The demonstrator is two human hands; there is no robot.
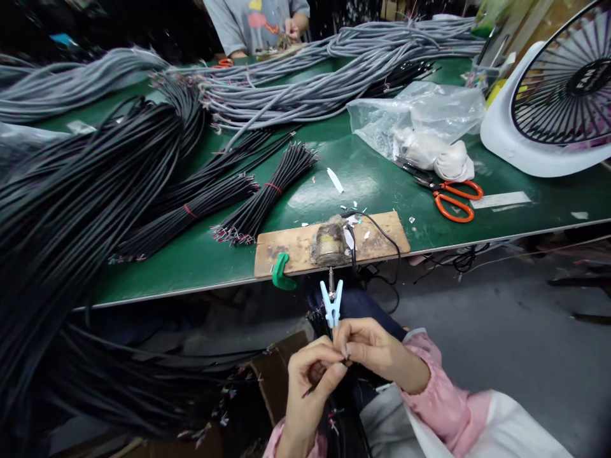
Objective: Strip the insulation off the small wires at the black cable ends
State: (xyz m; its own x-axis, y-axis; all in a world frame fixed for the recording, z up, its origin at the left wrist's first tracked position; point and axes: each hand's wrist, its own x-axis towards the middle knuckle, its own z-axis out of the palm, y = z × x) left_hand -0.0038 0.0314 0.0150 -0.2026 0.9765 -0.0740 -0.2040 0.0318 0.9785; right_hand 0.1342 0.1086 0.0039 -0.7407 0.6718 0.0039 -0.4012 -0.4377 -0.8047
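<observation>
My left hand [312, 375] and my right hand [375, 350] meet at the fingertips below the table's front edge. Both are pinched around a small dark piece, probably a wire end, mostly hidden by the fingers. Just above them a light blue clothespin [332, 304] hangs at a metal rod [331, 280], which sticks out from a small motor [330, 245]. The motor sits on a wooden board [286, 247], with a green clamp [282, 273] at the board's left part. Black cables lie below my hands.
Black cable bundles [272, 191] and grey cables [296, 95] cover much of the green table [329, 149]. Orange-handled scissors [453, 202], a plastic bag [420, 111] and a white fan [506, 140] are at the right. Another person [258, 28] sits across the table.
</observation>
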